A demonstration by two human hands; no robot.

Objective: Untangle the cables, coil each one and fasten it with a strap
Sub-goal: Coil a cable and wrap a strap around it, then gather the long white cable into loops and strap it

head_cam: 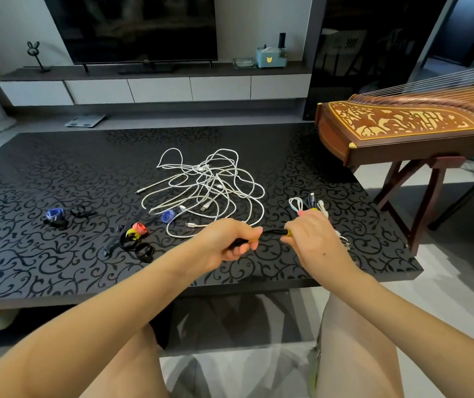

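Both hands are closed on the same thing: the left hand (pixel 230 242) and the right hand (pixel 313 239) each curl round an end of a short black cable (pixel 271 232), which spans the small gap between the two grips, held just above the near part of the dark patterned surface (pixel 58 173). A bit of yellow strap (pixel 288 232) shows at the edge of the right grip, and another touch of yellow at the left one; how it is wound I cannot tell, since the fingers hide it. I'd judge the cable light and limp, with enough spring to loosen if either grip slackens, so it wants holding at the gathered middle of the coil, with the plugs kept out of the pinch. The strap looks soft and thin, easy to pull snug. Beyond the grips and slightly to their left lies the white tangle (pixel 207 185), loops crossing over one another, plug ends poking out; it too should be light and floppy, and prone to snagging if tugged by one end. Just past the right grip sit a few small bundled cables (pixel 310 203). Well off to the left of the left grip lie the loose straps (pixel 135 232), curled in several colours.
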